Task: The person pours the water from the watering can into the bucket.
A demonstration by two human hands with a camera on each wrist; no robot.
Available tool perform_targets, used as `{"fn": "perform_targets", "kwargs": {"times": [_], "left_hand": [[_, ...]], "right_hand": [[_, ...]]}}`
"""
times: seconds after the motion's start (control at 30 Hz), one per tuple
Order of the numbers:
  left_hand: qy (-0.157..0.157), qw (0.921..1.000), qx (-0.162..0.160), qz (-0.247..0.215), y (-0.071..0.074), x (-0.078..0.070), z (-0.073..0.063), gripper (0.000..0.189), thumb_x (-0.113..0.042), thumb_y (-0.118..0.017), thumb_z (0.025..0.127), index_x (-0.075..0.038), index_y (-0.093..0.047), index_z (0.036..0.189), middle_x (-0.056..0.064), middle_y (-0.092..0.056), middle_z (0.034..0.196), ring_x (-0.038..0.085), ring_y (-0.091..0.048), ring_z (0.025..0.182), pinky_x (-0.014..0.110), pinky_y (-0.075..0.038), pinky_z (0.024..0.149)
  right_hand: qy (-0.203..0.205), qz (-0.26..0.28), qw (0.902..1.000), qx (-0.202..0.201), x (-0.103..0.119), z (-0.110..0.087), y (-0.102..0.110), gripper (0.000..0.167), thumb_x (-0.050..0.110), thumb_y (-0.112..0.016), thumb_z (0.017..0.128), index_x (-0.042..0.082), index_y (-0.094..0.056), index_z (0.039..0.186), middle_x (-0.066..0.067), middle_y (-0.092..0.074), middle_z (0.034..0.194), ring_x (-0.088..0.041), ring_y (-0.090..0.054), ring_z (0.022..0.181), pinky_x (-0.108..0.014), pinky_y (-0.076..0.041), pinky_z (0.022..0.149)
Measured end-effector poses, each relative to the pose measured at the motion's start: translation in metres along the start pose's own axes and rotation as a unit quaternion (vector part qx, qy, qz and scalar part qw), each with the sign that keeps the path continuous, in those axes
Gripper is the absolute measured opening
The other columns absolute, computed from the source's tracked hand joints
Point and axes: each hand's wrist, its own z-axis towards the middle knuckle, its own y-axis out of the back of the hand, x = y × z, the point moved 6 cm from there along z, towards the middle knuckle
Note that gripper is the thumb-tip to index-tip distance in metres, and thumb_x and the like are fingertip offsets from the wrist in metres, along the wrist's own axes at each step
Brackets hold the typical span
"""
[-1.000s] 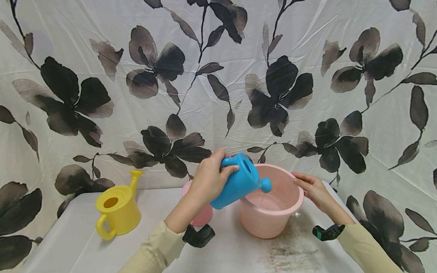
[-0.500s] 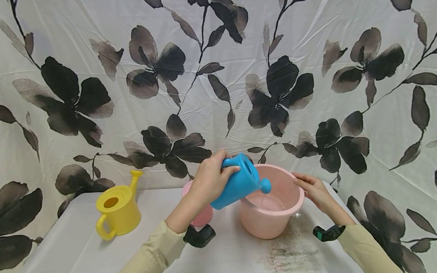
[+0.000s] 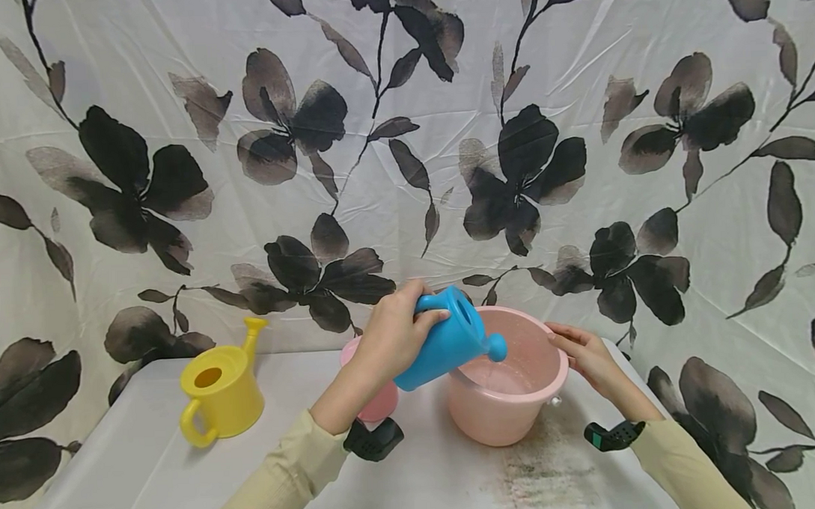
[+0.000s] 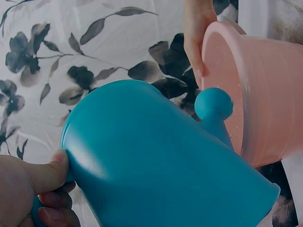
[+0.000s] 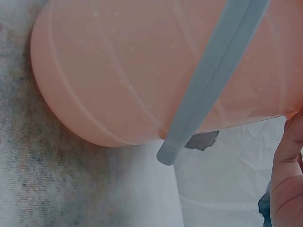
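Note:
My left hand (image 3: 395, 326) grips the handle of a blue toy watering can (image 3: 444, 343). The can is tipped to the right, and its round-tipped spout hangs over the mouth of a pink bucket (image 3: 501, 416). In the left wrist view the blue watering can (image 4: 142, 156) fills the middle, with my left thumb against its edge. My right hand (image 3: 586, 353) holds the bucket's right rim. Close up in the right wrist view are the bucket's wall (image 5: 118, 71) and its pale handle bar (image 5: 208, 80), with my right hand (image 5: 289, 175) at the right edge.
A yellow watering can (image 3: 227, 403) stands on the left of the white table (image 3: 152, 473). Behind my left forearm is a pink container (image 3: 379, 405), partly hidden. Dark stains (image 3: 550, 474) mark the tabletop near the bucket. A flower-printed cloth (image 3: 405, 172) hangs behind.

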Motion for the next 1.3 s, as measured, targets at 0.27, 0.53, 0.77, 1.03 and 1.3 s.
{"fn": "perform_targets", "kwargs": {"times": [0.27,0.53,0.77,1.03,1.3], "left_hand": [[0.000,1.0000,0.000,0.000,0.0002,-0.0008,0.0002,0.018,-0.022,-0.068,0.090,-0.009,-0.060,0.098,0.011,-0.069,0.092,0.025,-0.067,0.087,0.041,-0.053,0.074],[-0.003,1.0000,0.004,-0.001,-0.0001,-0.0030,0.0006,0.019,-0.022,-0.067,0.090,-0.008,-0.061,0.100,0.011,-0.068,0.094,0.026,-0.066,0.089,0.041,-0.053,0.076],[-0.002,1.0000,0.003,0.000,0.0001,-0.0037,0.0012,0.019,-0.022,-0.067,0.090,-0.008,-0.061,0.100,0.011,-0.068,0.094,0.025,-0.066,0.088,0.041,-0.053,0.076],[-0.003,1.0000,0.006,0.001,0.0006,-0.0040,0.0030,0.018,-0.022,-0.067,0.090,-0.008,-0.061,0.099,0.010,-0.068,0.091,0.022,-0.065,0.083,0.039,-0.053,0.073],[-0.004,1.0000,0.008,0.003,0.0014,-0.0061,0.0037,0.018,-0.023,-0.067,0.090,-0.008,-0.061,0.099,0.010,-0.068,0.090,0.023,-0.065,0.083,0.038,-0.052,0.073]], "right_hand": [[-0.002,0.003,1.0000,-0.002,0.0001,-0.0006,0.0001,0.062,0.031,-0.054,0.099,-0.007,-0.035,0.143,-0.011,-0.053,0.134,0.010,-0.057,0.095,-0.016,-0.051,0.083],[0.000,0.004,1.0000,-0.001,-0.0003,-0.0009,0.0002,0.062,0.031,-0.054,0.098,-0.007,-0.035,0.143,-0.007,-0.055,0.131,0.010,-0.057,0.095,-0.016,-0.051,0.082],[0.006,0.013,0.9999,0.000,-0.0008,0.0002,0.0006,0.061,0.029,-0.055,0.098,-0.009,-0.036,0.142,0.006,-0.058,0.119,0.009,-0.059,0.095,-0.016,-0.051,0.082],[0.005,0.012,0.9999,0.000,-0.0004,0.0002,0.0011,0.062,0.030,-0.055,0.098,-0.008,-0.036,0.142,0.006,-0.058,0.119,0.009,-0.058,0.095,-0.016,-0.051,0.082],[0.002,0.013,0.9999,-0.001,0.0000,0.0001,0.0002,0.062,0.030,-0.055,0.098,-0.008,-0.036,0.142,0.004,-0.058,0.122,0.009,-0.059,0.095,-0.016,-0.052,0.082]]}}
